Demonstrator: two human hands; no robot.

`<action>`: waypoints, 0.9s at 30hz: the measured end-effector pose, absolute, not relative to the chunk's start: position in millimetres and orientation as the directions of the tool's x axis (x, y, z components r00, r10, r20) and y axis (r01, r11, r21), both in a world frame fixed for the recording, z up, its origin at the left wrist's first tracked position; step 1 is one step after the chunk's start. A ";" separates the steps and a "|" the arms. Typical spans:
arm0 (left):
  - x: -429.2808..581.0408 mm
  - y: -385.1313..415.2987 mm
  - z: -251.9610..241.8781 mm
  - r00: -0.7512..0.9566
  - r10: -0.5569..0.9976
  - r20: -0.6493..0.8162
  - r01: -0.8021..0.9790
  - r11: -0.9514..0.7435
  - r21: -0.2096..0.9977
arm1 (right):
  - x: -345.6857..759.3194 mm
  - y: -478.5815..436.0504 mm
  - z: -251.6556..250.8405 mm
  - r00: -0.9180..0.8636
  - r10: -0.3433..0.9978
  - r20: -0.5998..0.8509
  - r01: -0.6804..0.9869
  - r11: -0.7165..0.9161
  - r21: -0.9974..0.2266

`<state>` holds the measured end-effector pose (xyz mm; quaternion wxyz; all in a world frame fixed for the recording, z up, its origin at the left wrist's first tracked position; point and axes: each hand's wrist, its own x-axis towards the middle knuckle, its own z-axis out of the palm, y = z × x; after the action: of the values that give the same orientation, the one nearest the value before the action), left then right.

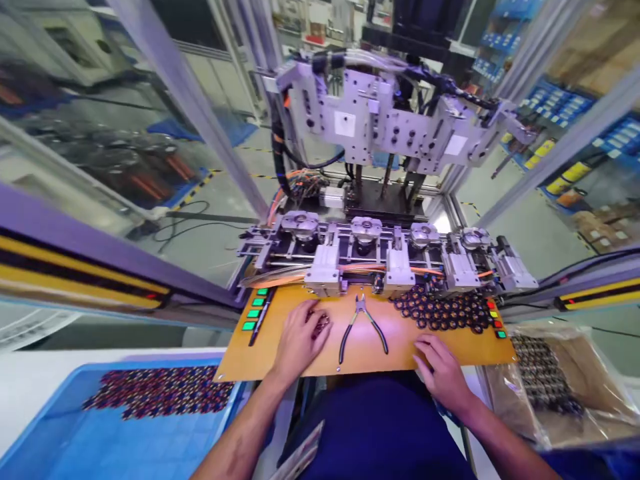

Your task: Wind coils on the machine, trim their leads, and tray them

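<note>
My left hand (pixel 296 339) rests on the orange panel (pixel 365 363), its fingers curled around a few small round coil parts (pixel 321 325). The palm hides some of them. To the right lies a pair of pliers (pixel 361 308) with dark handles spread toward me, touched by neither hand. My right hand (pixel 443 373) is at the panel's front right edge, thumb and fingers apart and nothing visible between them. Beyond it, many dark ring-shaped parts with copper centres (pixel 445 310) lie side by side on the panel.
A machine with several round fixtures (pixel 367 228) stands behind the panel, below a metal head (pixel 370 117). Green buttons (pixel 255 313) and a black pen (pixel 261 321) are at left. A blue tray (pixel 125 447) of parts sits lower left; a plastic-lined box (pixel 590 380) at right.
</note>
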<state>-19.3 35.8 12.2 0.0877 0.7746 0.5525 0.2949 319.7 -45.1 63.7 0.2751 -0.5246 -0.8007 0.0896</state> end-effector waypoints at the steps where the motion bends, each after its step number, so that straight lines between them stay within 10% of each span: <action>1: -20.8 34.8 11.6 0.212 0.905 0.369 0.806 -0.376 0.457 | 325.4 -45.8 61.8 -0.268 0.898 0.349 0.809 0.406 -0.425; 15: -22.5 -30.4 82.5 0.023 0.897 0.441 0.759 -0.303 0.576 | 301.6 29.2 54.0 -0.253 0.907 0.336 0.764 0.400 -0.506; 22: 15.3 -13.6 158.3 0.311 0.936 0.166 0.310 -0.266 0.913 | 243.3 5.1 144.4 -0.405 0.762 0.506 0.311 0.635 -0.707; 27: 31.2 -9.8 182.1 0.220 0.957 0.191 0.210 -0.238 0.948 | 220.0 9.8 170.3 -0.404 0.748 0.526 0.007 0.578 -0.816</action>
<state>31.2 -9.8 182.1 0.4268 0.6541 0.4460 0.4372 220.0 9.8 170.3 0.4833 -0.2534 -0.7452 0.3833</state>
